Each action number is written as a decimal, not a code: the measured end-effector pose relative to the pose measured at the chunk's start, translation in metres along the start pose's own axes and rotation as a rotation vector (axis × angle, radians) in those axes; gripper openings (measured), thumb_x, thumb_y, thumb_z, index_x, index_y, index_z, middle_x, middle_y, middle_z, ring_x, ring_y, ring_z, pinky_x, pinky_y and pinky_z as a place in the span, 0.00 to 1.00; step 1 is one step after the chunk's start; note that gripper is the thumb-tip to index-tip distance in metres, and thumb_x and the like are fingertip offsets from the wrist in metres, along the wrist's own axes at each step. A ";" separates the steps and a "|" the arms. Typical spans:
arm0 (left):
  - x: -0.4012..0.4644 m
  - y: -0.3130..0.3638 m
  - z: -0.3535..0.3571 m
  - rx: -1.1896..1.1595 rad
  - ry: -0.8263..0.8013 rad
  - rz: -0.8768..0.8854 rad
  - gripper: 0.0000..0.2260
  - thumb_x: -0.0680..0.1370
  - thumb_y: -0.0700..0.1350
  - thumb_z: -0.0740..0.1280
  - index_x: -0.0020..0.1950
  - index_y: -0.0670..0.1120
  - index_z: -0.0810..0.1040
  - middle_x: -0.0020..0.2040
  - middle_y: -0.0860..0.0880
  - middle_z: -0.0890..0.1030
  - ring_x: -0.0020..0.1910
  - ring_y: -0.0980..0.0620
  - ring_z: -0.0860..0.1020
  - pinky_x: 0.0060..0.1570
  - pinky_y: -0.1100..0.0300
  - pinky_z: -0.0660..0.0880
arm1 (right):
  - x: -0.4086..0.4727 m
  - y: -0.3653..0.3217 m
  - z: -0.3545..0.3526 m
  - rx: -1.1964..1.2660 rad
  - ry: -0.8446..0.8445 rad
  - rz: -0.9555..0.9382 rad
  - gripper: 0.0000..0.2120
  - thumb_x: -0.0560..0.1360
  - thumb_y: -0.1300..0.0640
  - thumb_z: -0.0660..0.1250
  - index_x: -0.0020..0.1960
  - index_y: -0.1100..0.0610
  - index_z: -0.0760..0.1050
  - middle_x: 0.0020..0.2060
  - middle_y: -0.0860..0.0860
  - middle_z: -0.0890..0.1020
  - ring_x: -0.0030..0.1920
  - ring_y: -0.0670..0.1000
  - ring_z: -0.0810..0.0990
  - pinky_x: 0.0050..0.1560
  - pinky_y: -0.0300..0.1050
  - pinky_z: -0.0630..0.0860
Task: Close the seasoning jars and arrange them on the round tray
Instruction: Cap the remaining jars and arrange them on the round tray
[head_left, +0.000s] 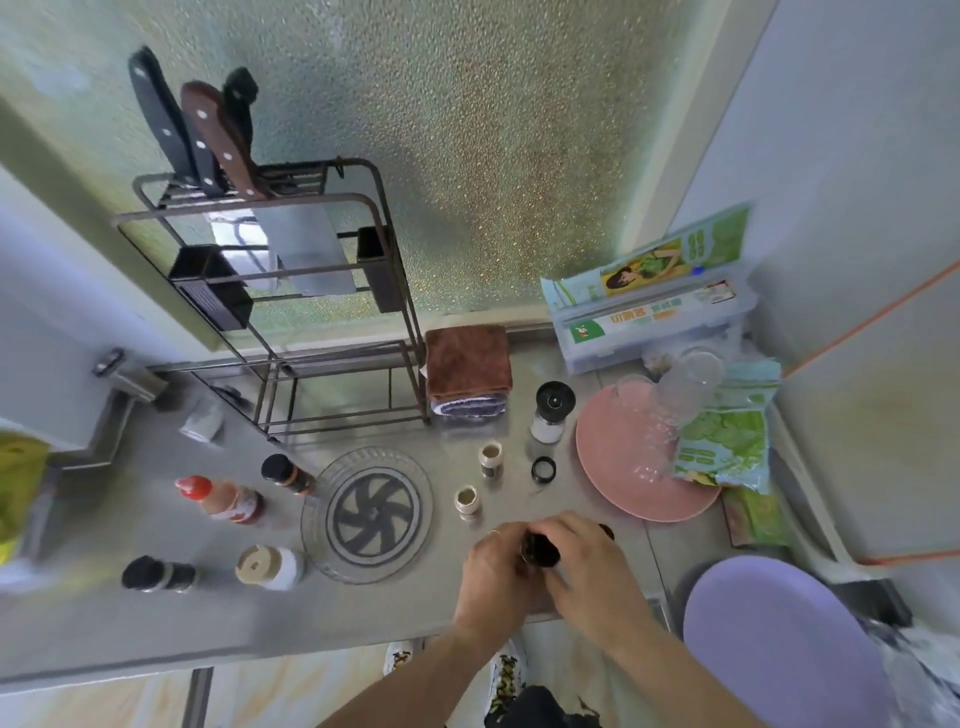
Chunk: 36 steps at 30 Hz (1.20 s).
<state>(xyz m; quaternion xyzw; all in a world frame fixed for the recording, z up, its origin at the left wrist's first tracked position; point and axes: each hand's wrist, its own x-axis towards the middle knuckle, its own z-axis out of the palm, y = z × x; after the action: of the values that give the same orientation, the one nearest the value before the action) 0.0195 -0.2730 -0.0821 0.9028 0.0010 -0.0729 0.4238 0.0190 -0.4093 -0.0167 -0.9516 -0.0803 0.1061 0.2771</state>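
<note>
At lower centre, the left hand (493, 571) grips a dark jar (540, 552) steady while the right hand (582, 561) pinches its cap, apparently to screw it shut.

From my feed, both forearms come up from the bottom edge bare, with no sleeves, watch or gloves on them. The left hand (493, 571) wears a thin ring on one finger, seen near the knuckles. The right hand (587, 566) shows no jewellery that I can make out. Below, I see light shoes (506, 675) with a dark speckled pattern, and dark clothing at the lower edge.
</note>
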 end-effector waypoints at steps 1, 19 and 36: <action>-0.003 0.004 -0.009 -0.014 0.012 0.006 0.07 0.67 0.44 0.66 0.43 0.51 0.79 0.34 0.57 0.80 0.30 0.61 0.73 0.32 0.71 0.70 | 0.000 -0.007 -0.004 -0.020 -0.020 -0.026 0.21 0.70 0.65 0.69 0.60 0.49 0.78 0.55 0.43 0.79 0.56 0.46 0.76 0.59 0.39 0.74; -0.025 -0.012 -0.094 0.049 -0.043 0.133 0.16 0.64 0.53 0.70 0.51 0.52 0.83 0.40 0.53 0.85 0.37 0.55 0.81 0.39 0.60 0.77 | 0.000 -0.097 -0.019 -0.240 -0.194 0.087 0.19 0.73 0.40 0.63 0.60 0.48 0.69 0.55 0.49 0.81 0.58 0.55 0.80 0.54 0.51 0.75; -0.027 -0.038 -0.106 0.014 -0.049 0.188 0.15 0.62 0.48 0.74 0.48 0.49 0.82 0.38 0.54 0.83 0.33 0.57 0.79 0.36 0.67 0.75 | 0.002 -0.121 -0.004 -0.332 -0.156 0.180 0.21 0.73 0.36 0.62 0.54 0.52 0.74 0.51 0.53 0.83 0.54 0.57 0.81 0.49 0.49 0.73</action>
<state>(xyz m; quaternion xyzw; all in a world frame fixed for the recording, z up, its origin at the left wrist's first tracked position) 0.0046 -0.1658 -0.0413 0.8998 -0.0947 -0.0549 0.4225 0.0100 -0.3099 0.0520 -0.9765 -0.0325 0.1889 0.0988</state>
